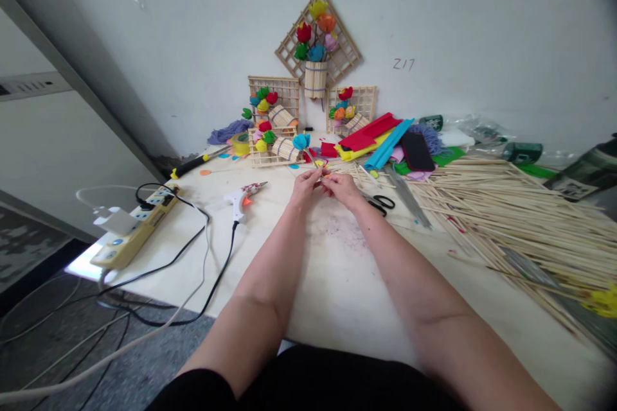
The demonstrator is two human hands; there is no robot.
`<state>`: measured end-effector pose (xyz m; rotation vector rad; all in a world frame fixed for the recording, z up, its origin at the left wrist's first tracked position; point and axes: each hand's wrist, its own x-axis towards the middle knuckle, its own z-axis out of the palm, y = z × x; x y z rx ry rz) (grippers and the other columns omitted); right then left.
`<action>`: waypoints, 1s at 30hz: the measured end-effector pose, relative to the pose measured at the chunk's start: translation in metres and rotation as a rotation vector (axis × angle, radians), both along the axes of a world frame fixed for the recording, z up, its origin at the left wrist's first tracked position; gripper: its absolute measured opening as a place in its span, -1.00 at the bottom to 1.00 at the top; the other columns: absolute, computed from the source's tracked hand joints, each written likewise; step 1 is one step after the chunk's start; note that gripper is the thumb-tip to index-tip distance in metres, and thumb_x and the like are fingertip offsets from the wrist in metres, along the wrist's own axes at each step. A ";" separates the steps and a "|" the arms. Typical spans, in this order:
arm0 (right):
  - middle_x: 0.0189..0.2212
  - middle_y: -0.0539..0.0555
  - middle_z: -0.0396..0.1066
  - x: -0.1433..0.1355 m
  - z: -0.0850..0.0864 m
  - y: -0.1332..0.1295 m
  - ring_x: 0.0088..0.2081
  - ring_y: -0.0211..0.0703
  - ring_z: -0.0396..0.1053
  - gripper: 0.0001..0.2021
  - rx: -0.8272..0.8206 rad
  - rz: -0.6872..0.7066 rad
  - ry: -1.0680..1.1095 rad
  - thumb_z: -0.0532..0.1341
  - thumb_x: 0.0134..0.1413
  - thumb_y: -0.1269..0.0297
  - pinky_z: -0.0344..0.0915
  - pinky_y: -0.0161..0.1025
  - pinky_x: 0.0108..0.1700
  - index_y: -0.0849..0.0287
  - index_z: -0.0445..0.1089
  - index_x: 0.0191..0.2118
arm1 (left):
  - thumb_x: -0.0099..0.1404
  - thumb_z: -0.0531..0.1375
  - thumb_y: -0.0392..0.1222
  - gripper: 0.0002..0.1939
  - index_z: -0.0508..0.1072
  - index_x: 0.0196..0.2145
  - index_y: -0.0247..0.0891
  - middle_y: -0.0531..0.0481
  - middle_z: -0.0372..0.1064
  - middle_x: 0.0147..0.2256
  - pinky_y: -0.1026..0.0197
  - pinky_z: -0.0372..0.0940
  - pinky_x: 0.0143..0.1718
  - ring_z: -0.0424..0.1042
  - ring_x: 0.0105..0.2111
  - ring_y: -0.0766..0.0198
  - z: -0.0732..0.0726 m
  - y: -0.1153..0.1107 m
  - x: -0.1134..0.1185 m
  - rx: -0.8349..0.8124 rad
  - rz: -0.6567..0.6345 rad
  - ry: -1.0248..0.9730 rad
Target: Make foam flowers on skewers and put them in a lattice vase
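Note:
My left hand (306, 187) and my right hand (341, 187) meet over the middle of the table, fingertips close together. A blue paper flower (301, 141) tilts up to the left from between them. Its thin stem runs down to my left fingertips, which are closed on it. The fingers of my right hand are pinched, and a small bit of orange and red shows there, too small to name. Just right of my hands lie black-handled scissors (384, 203), their blades partly hidden. A white hot glue gun (240, 204) rests on the table to the left.
Lattice panels with paper flowers, including a diamond-shaped one (315, 80), stand against the wall. Coloured paper (369, 135), a phone (417, 151) and many thin sticks (511, 205) lie right. A power strip (137, 228) with trailing cables occupies the left edge.

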<state>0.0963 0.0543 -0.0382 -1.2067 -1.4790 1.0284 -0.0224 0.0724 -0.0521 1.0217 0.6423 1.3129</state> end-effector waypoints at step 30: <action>-0.60 0.11 0.45 0.008 0.004 -0.003 -0.61 -0.27 0.37 -0.60 -0.366 0.262 0.279 -0.01 0.16 0.04 0.29 -0.36 -0.55 0.27 0.36 -0.41 | -0.08 0.35 -0.04 -0.69 0.46 -0.47 -0.34 0.00 0.41 -0.48 0.31 0.22 -0.49 0.33 -0.56 0.41 0.001 0.000 -0.001 -0.087 0.040 -0.050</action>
